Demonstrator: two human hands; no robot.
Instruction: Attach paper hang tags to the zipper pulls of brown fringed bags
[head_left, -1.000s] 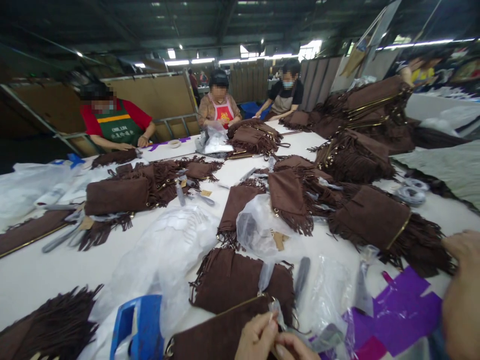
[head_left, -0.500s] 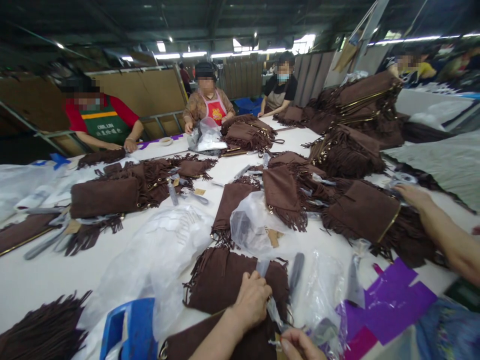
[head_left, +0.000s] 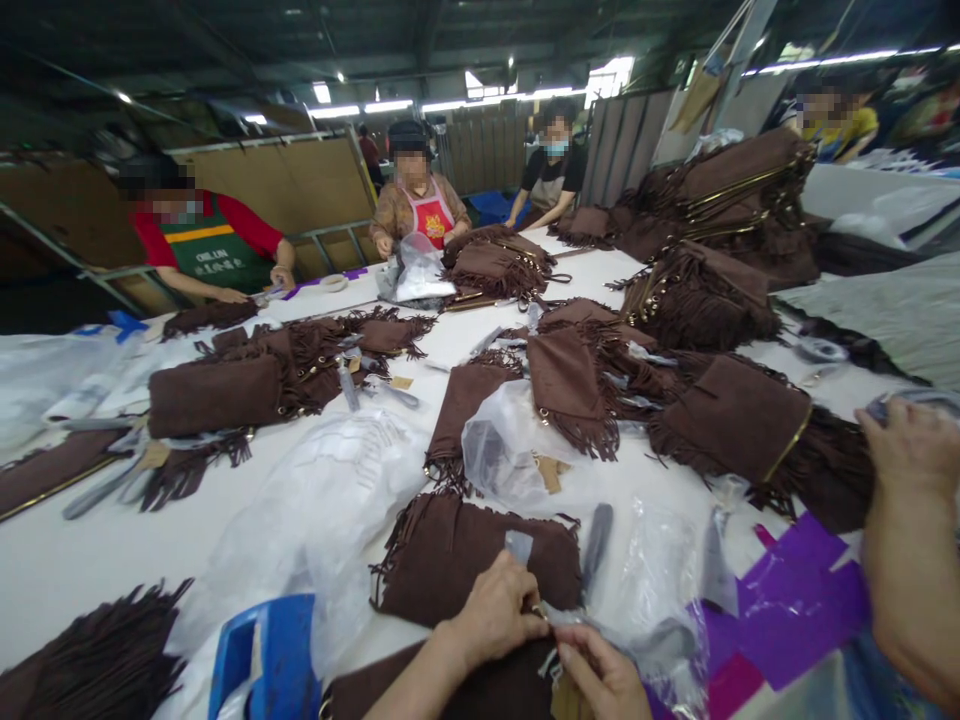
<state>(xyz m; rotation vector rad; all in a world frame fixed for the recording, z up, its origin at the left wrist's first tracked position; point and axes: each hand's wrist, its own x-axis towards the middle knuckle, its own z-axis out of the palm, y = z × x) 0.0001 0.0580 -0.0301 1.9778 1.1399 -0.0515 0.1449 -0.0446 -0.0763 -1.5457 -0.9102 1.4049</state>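
Observation:
My left hand [head_left: 499, 603] is closed in a pinch over a strip of grey plastic wrap [head_left: 519, 545], whose end sticks out beyond the fingers. A small gold metal piece [head_left: 538, 610] shows at its fingertips. Close beside it, my right hand [head_left: 600, 672] pinches thumb against finger; what lies between them is too small to make out. Beneath the hands lies a dark brown suede bag [head_left: 442, 685], partly covered by my left forearm. A tan paper tag [head_left: 568, 695] and white string hang by my right fingers. Another fringed brown bag [head_left: 457, 565] lies just beyond.
A blue tape dispenser [head_left: 262, 655] stands at the left, near crumpled clear plastic [head_left: 322, 490]. Purple sheets [head_left: 795, 605] lie to the right. A co-worker's hand [head_left: 911, 445] reaches in there. Stacked fringed bags [head_left: 720, 200] fill the back right; several people work across the table.
My hands have come together, the right fingertips now meeting the left. The co-worker's hand at the right has moved back from the bags toward the right edge, now on grey plastic.

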